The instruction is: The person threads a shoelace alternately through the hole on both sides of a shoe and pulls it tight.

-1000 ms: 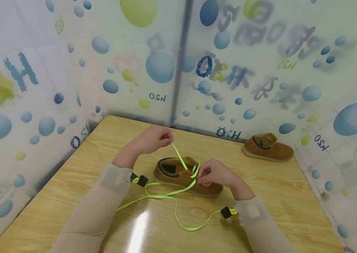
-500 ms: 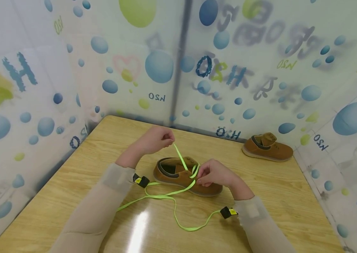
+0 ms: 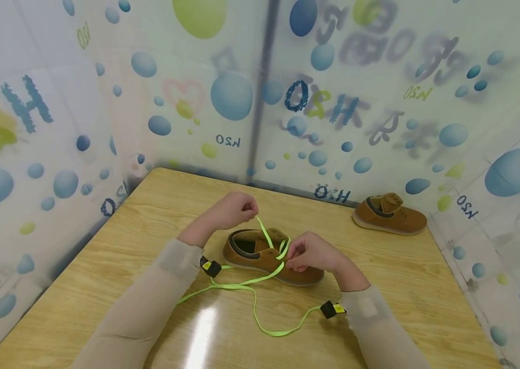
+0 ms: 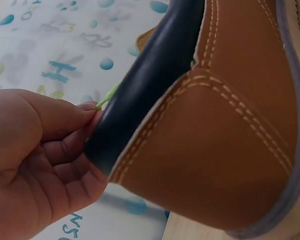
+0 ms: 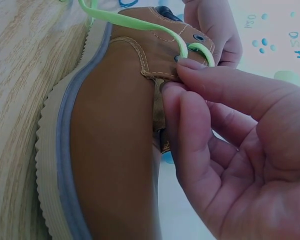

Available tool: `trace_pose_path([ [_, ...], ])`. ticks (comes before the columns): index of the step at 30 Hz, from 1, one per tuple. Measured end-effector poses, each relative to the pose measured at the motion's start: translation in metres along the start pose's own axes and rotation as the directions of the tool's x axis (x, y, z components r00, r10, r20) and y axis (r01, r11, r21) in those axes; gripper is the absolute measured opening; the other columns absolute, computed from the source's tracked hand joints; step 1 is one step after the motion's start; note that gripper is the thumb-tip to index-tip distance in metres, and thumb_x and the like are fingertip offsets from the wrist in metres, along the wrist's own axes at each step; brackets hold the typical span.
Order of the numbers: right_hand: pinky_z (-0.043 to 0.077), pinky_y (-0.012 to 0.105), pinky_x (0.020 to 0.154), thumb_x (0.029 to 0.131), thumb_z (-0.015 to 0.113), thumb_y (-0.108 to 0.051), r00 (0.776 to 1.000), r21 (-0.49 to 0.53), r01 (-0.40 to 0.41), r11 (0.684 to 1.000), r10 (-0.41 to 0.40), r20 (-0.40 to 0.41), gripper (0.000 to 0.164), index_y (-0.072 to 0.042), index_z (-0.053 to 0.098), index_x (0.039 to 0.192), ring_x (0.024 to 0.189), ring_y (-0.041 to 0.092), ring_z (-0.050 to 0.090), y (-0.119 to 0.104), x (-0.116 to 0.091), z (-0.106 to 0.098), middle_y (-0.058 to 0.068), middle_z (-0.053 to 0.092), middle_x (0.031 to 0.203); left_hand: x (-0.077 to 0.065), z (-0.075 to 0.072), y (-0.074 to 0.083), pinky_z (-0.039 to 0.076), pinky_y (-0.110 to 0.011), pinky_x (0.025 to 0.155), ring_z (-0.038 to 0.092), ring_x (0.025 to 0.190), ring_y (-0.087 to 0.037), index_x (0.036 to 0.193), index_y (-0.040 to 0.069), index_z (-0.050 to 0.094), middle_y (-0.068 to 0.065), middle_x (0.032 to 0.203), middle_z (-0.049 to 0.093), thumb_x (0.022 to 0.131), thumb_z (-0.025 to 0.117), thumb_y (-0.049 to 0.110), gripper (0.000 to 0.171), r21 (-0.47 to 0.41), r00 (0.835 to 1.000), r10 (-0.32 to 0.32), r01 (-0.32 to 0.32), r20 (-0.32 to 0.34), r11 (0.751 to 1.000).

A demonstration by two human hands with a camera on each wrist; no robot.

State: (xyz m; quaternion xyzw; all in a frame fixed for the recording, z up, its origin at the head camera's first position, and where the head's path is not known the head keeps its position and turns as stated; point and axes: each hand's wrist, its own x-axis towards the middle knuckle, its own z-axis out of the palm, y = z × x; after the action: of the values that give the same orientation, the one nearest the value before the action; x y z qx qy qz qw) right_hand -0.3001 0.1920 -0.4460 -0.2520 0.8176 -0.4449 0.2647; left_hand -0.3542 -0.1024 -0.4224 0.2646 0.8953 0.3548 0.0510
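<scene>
A brown shoe (image 3: 260, 260) stands on the table, a bright green shoelace (image 3: 266, 234) running through its front eyelets. Above the heel opening, my left hand (image 3: 235, 211) pinches one stretch of that lace between thumb and forefinger; the left wrist view shows the green lace (image 4: 106, 97) at the fingertips, partly hidden by the dark heel collar (image 4: 140, 95). My right hand (image 3: 317, 251) is at the lacing area. In the right wrist view its thumb and forefinger pinch the edge of the shoe's eyelet flap (image 5: 162, 62), right beside the threaded lace (image 5: 135, 24).
A second brown shoe (image 3: 389, 218), with no lace visible, stands at the table's back right corner. The rest of the lace lies in loose curves over the wooden table (image 3: 356, 338) in front of the shoe. Patterned curtain walls (image 3: 186, 77) rise behind and at both sides.
The left hand has come down slightly and to the right, nearer the shoe, still pinching the lace. The right hand and the shoe have stayed in place.
</scene>
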Motion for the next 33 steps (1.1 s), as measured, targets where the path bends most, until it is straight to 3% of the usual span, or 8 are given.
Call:
trace_pose_path([
  [9,0.06,0.025,0.064,0.093,0.076,0.0,1.0,-0.01,0.005,1.0,-0.005,0.009,0.008,0.007,0.074,0.091,0.064,0.01,0.066,-0.001,-0.001,0.0,0.013,0.077,0.078,-0.001,-0.012,-0.006,0.05,-0.032,0.07,0.06,0.074,-0.015,0.107,0.003,0.071,-0.003,0.083,0.068,0.11,0.057,0.015,0.018,-0.014,0.999,-0.008,0.007,-0.045,1.0],
  [17,0.06,0.024,0.065,0.094,0.076,0.0,1.0,-0.014,0.02,1.0,-0.019,0.019,0.008,0.007,0.073,0.091,0.065,0.01,0.066,0.0,-0.001,-0.001,0.013,0.077,0.079,-0.004,-0.017,-0.004,0.049,-0.033,0.07,0.059,0.073,-0.016,0.102,0.006,0.07,-0.003,0.082,0.068,0.11,0.057,0.013,0.017,0.017,0.995,0.023,-0.021,-0.099,1.0],
  [28,0.059,0.023,0.065,0.095,0.075,0.001,0.999,0.001,0.04,0.999,-0.04,0.033,0.008,0.009,0.072,0.092,0.065,0.01,0.065,0.001,0.001,-0.002,0.014,0.076,0.08,-0.01,-0.028,-0.008,0.049,-0.034,0.068,0.057,0.071,-0.016,0.101,0.007,0.071,-0.003,0.082,0.067,0.109,0.057,0.01,0.016,0.062,0.993,0.014,-0.007,-0.116,0.998],
  [33,0.058,0.023,0.065,0.095,0.075,0.002,0.998,0.004,0.05,0.999,-0.05,0.039,0.008,0.009,0.072,0.092,0.064,0.01,0.063,0.002,0.002,-0.002,0.015,0.076,0.08,-0.011,-0.032,-0.012,0.05,-0.033,0.07,0.059,0.073,-0.016,0.104,0.002,0.071,-0.005,0.085,0.069,0.109,0.058,0.009,0.016,0.065,0.993,0.004,0.004,-0.117,0.998],
])
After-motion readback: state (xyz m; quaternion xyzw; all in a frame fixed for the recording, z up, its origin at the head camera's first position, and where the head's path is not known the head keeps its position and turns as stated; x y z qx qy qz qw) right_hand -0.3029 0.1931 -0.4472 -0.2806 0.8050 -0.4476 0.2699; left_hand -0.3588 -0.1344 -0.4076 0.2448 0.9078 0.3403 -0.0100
